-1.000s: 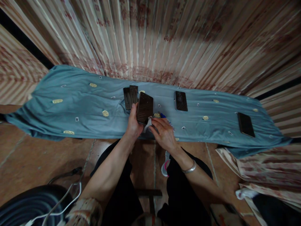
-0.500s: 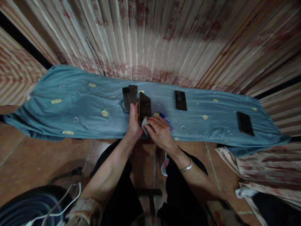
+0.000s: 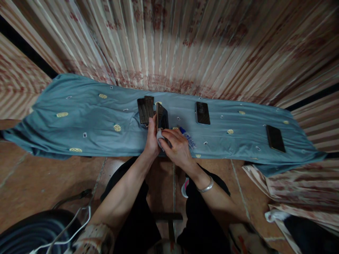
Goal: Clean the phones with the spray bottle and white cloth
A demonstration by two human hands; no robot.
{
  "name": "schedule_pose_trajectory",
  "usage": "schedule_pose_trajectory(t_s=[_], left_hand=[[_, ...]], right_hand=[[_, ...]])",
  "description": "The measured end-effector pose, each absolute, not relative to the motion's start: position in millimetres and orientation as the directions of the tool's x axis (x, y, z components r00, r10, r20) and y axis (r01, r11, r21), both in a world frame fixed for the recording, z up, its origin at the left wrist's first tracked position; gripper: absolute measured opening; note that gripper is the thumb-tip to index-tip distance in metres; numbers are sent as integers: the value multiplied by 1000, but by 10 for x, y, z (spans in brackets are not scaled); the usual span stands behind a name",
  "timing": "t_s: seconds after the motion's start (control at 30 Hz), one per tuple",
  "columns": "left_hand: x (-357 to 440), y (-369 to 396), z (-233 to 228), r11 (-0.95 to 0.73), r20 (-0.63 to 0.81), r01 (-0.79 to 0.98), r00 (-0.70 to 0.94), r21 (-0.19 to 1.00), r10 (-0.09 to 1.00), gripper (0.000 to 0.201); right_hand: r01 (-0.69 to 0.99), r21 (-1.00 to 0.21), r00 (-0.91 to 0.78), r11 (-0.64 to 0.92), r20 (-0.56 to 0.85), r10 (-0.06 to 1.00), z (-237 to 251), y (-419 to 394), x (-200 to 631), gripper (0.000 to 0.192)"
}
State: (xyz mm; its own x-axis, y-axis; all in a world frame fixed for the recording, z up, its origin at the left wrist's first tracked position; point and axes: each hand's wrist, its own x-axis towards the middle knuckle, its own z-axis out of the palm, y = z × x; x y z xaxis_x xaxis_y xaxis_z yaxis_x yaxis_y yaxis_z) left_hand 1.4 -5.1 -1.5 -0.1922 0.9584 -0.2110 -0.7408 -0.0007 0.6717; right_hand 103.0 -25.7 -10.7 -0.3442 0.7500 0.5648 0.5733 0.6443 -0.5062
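two hands at work: our left hand (image 3: 151, 141) grips the dark glossy phone (image 3: 161, 117), now tipped more edge-on vs a sec ago; right hand (image 3: 177, 148) pinches the small white wipe (image 3: 159, 135) against its lower end (above the blue-grey patterned cloth (image 3: 79, 120)).

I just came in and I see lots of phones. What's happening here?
A person sits at a table under a blue cloth. The left hand holds a dark phone up on its edge, and the right hand presses a small white wipe against its lower end. Two more phones lie stacked just behind, another phone sits to the right, and one lies far right. A small blue-capped bottle lies by the right hand.
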Motion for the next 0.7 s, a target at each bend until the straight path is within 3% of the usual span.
schedule_pose_trajectory(t_s=[0.3, 0.47, 0.7], left_hand=[[24, -78, -28, -27, -171, -733, -195, 680, 966, 42], [58, -114, -43, -24, -171, -720, -197, 694, 965, 37], [119, -167, -107, 31, -189, -724, -138, 689, 972, 31]], right_hand=[[497, -567, -289, 658, 607, 741, -105, -223, 1015, 17], [549, -598, -259, 583, 542, 800, -107, -133, 1029, 18], [593, -563, -244, 575, 555, 795, -98, 27, 1095, 23]])
